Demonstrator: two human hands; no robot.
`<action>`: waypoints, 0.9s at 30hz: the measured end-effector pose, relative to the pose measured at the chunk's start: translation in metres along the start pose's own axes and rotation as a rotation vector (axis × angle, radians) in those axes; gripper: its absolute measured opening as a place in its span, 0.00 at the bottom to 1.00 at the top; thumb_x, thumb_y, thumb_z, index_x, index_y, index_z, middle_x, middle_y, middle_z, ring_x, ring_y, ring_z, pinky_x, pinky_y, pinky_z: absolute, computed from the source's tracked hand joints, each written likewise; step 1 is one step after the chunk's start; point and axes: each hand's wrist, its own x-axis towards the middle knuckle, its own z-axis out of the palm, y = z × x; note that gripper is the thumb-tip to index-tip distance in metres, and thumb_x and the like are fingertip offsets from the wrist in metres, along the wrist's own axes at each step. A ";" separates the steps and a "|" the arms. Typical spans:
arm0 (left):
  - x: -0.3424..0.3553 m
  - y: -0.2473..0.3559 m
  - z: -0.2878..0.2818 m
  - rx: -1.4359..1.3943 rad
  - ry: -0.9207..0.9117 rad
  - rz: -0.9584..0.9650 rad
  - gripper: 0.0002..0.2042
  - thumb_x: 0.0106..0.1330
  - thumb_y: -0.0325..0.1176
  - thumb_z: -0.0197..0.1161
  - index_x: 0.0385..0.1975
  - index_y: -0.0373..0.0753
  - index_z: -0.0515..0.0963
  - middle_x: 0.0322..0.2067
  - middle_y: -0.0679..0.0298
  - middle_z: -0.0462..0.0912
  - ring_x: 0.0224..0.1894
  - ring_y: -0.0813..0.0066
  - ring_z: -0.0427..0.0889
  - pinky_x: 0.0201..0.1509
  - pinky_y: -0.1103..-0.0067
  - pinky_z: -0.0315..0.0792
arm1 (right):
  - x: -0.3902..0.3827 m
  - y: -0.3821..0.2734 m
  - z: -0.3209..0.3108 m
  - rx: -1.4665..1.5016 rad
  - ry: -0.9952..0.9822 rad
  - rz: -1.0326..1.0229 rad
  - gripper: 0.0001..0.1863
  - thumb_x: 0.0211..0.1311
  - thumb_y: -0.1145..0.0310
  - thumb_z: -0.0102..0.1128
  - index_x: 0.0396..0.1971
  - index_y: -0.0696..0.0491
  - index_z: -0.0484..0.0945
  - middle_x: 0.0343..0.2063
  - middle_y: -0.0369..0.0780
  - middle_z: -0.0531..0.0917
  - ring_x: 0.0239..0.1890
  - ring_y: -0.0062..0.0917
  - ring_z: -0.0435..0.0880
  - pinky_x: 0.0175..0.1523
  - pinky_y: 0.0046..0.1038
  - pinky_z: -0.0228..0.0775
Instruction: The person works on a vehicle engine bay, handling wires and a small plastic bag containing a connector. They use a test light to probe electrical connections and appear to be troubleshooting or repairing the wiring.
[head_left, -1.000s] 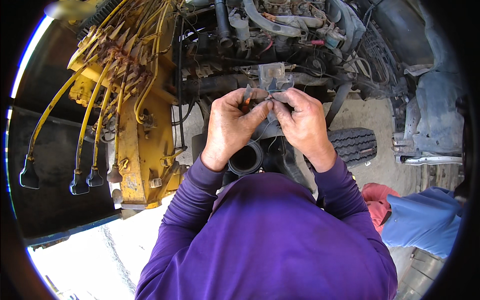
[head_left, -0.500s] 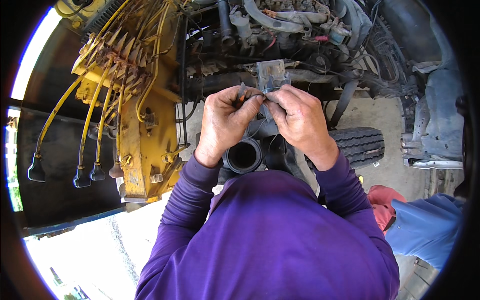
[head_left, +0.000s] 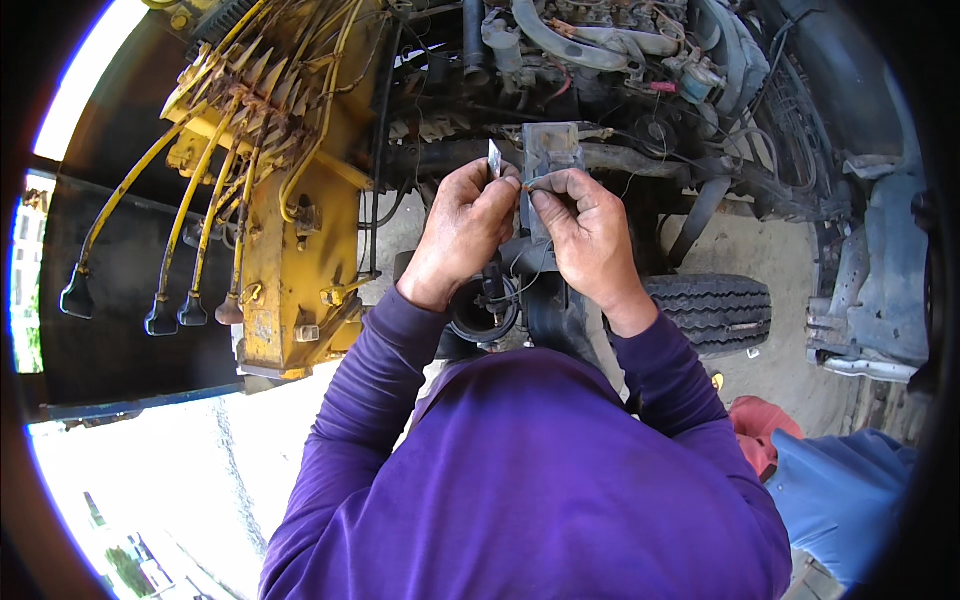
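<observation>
My left hand (head_left: 465, 230) is closed, with a small flat blade (head_left: 494, 158) sticking up from its fingers. Its thumb and forefinger are pinched close to those of my right hand (head_left: 590, 235). That right hand is closed too, pinching the tip of a thin wire (head_left: 529, 187) with a bit of orange on it. Below my left hand hangs a dark cylindrical piece (head_left: 493, 283), with thin wire looping from it toward my right hand. Behind the fingers stands a grey box-shaped metal part (head_left: 552, 147). A round black opening (head_left: 470, 325) lies beneath the hands.
A yellow machine frame (head_left: 280, 260) with several black-knobbed levers (head_left: 162, 315) stands to the left. A greasy engine (head_left: 600, 40) with hoses is ahead. On the right are a tyre (head_left: 712, 310) and a grey body panel (head_left: 880, 270). Another person's blue-clothed leg (head_left: 840, 490) is at lower right.
My fingertips have drawn slightly apart, and the blade now points upright. The dark cylindrical piece has come into sight below my left hand. The view has shifted slightly.
</observation>
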 end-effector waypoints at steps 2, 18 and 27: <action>0.008 -0.005 -0.003 -0.052 0.114 0.022 0.05 0.74 0.32 0.57 0.38 0.38 0.75 0.26 0.71 0.74 0.21 0.86 0.67 0.26 0.83 0.64 | 0.006 0.009 -0.001 0.006 0.078 0.029 0.05 0.71 0.74 0.61 0.40 0.60 0.81 0.28 0.37 0.83 0.30 0.16 0.78 0.37 0.23 0.71; 0.171 -0.100 -0.161 -0.319 0.047 -0.402 0.13 0.76 0.28 0.55 0.56 0.34 0.76 0.31 0.68 0.76 0.27 0.78 0.75 0.30 0.79 0.74 | 0.187 0.001 -0.023 -0.111 0.453 -0.209 0.11 0.70 0.66 0.65 0.42 0.59 0.84 0.29 0.35 0.84 0.31 0.18 0.80 0.41 0.22 0.72; 0.295 -0.226 -0.154 -0.372 0.112 -0.670 0.06 0.74 0.27 0.57 0.46 0.34 0.75 0.36 0.61 0.79 0.33 0.70 0.81 0.38 0.71 0.82 | 0.281 0.136 -0.008 -0.802 -0.343 0.169 0.14 0.70 0.65 0.60 0.45 0.60 0.83 0.36 0.50 0.87 0.41 0.40 0.86 0.51 0.35 0.75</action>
